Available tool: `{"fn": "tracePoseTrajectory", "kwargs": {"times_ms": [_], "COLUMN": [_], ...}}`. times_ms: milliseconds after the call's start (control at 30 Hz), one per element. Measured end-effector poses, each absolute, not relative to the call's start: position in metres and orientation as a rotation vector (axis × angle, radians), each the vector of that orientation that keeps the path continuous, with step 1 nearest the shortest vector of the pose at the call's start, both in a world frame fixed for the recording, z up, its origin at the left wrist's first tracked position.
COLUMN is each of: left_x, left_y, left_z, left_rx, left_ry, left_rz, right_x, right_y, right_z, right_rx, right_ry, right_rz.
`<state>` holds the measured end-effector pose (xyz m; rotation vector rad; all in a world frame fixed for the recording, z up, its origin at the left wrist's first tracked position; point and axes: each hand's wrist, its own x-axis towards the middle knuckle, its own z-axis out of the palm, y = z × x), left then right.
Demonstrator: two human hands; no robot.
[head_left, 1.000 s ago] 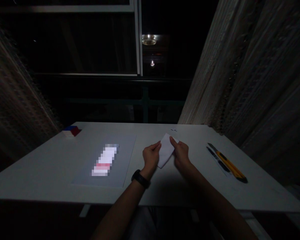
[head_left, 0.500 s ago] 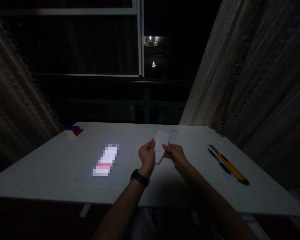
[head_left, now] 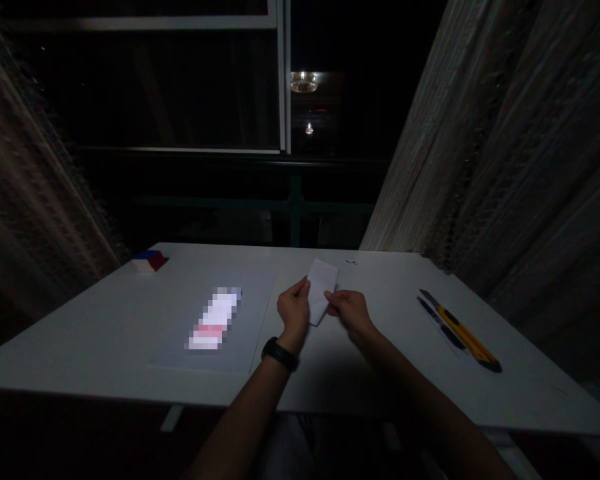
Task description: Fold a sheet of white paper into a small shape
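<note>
A folded piece of white paper [head_left: 320,288] is held up over the middle of the table, tilted a little to the right at its top. My left hand [head_left: 295,308] grips its left edge, thumb pointing up along the side; a dark watch is on that wrist. On the other side my right hand [head_left: 350,309] pinches the right edge between thumb and fingers. The fingers behind the paper are hidden.
On the white table [head_left: 105,333] a blurred-out lit phone [head_left: 213,320] lies on a paper sheet [head_left: 257,293]. A cube with blue and red faces [head_left: 149,261] sits far left. To the right lie a pen [head_left: 441,325] and a yellow utility knife [head_left: 465,333]. Curtains [head_left: 420,133] hang both sides.
Both hands keep their grip on the folded paper with almost no movement. The view has shifted very slightly.
</note>
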<state>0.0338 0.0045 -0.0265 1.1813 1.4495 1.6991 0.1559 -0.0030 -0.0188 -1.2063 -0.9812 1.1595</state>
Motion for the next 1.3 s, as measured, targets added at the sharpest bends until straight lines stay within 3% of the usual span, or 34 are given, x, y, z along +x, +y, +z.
{"fn": "tracePoseTrajectory", "kwargs": {"times_ms": [733, 1000, 1300], "left_x": [0.032, 0.035, 0.033], "left_y": [0.006, 0.008, 0.005], "left_z": [-0.025, -0.025, -0.019], "left_rx": [1.172, 1.139, 0.761], "left_ry": [1.415, 1.176, 0.927], "left_rz": [1.729, 1.671, 1.577], "right_x": [0.145, 0.155, 0.163], "right_y": [-0.009, -0.003, 0.005], "right_z": [-0.026, -0.027, -0.022], "right_rx": [-1.197, -1.163, -1.071], "right_ry": [-1.065, -1.037, -1.073], "right_rz": [1.066, 0.981, 1.097]}}
